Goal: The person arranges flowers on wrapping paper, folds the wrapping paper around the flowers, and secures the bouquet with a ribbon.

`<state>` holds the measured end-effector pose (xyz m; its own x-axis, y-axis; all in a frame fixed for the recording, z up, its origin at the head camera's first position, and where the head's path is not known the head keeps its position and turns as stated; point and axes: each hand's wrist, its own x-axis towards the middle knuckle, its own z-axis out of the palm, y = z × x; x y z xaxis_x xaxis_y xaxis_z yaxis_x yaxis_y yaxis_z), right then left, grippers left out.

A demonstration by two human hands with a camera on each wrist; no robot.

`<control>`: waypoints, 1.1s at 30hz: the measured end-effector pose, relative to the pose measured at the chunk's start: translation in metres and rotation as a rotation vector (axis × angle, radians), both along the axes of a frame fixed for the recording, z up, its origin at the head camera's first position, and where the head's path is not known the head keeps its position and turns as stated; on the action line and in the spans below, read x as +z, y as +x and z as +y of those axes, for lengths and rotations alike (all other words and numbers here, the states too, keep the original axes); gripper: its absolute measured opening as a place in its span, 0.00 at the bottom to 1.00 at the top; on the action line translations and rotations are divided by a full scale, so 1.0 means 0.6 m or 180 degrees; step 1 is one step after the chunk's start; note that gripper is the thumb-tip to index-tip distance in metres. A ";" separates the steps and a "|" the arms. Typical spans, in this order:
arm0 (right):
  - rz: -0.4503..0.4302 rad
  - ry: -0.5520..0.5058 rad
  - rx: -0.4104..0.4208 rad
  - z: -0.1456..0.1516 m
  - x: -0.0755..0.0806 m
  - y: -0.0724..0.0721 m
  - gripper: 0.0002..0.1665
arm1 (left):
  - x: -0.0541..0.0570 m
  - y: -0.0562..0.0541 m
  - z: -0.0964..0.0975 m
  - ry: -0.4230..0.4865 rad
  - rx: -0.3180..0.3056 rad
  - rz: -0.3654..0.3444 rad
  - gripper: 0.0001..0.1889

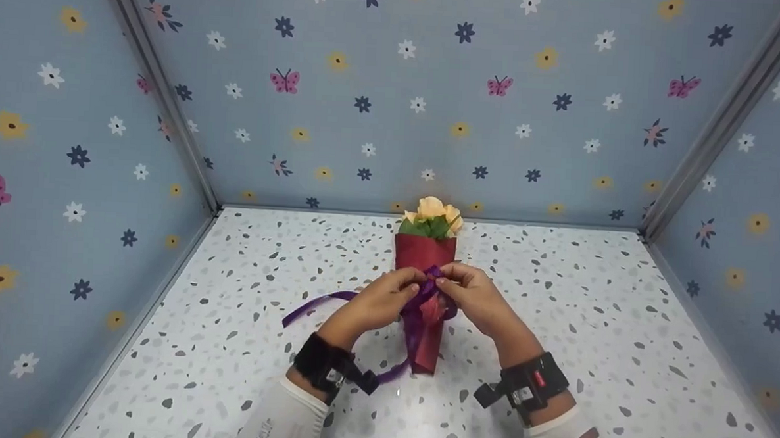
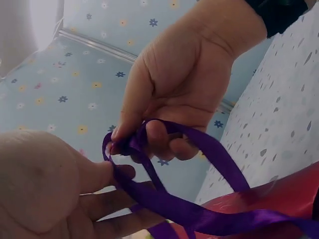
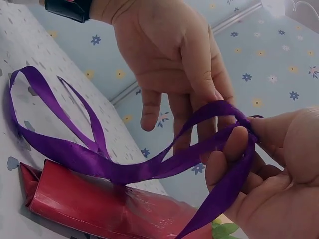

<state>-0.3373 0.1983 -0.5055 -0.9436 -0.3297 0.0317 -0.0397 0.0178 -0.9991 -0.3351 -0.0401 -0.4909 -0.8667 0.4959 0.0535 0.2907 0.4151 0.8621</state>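
A small bouquet lies on the tabletop, with pale orange flowers [image 1: 430, 207] and green leaves above its red wrapping paper [image 1: 421, 250]. Purple ribbon [image 1: 324, 299] runs across the wrapping. Both hands meet over the bouquet's middle. My left hand [image 1: 381, 299] pinches a ribbon loop between thumb and index finger; its other fingers extend loosely in the right wrist view. From the opposite side, my right hand [image 1: 482, 301] pinches the ribbon where it crosses itself, fingertips close to the left ones. A ribbon strip [image 3: 224, 184] hangs across the right hand's curled fingers.
One ribbon tail curves leftward over the speckled white tabletop [image 1: 238, 370], and another stretch lies beside the left wrist. Patterned blue panels [image 1: 393, 140] stand at the back and both sides, joined by metal corner strips [image 1: 171, 97]. Each wrist wears a black strap [image 1: 534, 386].
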 end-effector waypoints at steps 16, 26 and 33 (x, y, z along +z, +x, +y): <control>0.0119 0.0436 -0.0036 0.003 -0.002 0.001 0.05 | -0.028 -0.013 0.014 0.0642 0.0313 -0.0187 0.14; 0.0797 0.0912 -0.0453 -0.012 -0.004 0.005 0.06 | -0.030 -0.012 0.013 0.0654 0.0385 -0.0087 0.12; 0.1912 0.1092 -0.0846 -0.026 -0.018 0.005 0.15 | -0.039 -0.015 0.016 0.0474 0.0285 0.0092 0.21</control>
<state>-0.3344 0.1828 -0.5165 -0.8455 -0.1769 0.5038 -0.5286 0.4103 -0.7431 -0.3443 -0.0303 -0.5145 -0.9042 0.4014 0.1462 0.2839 0.3089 0.9077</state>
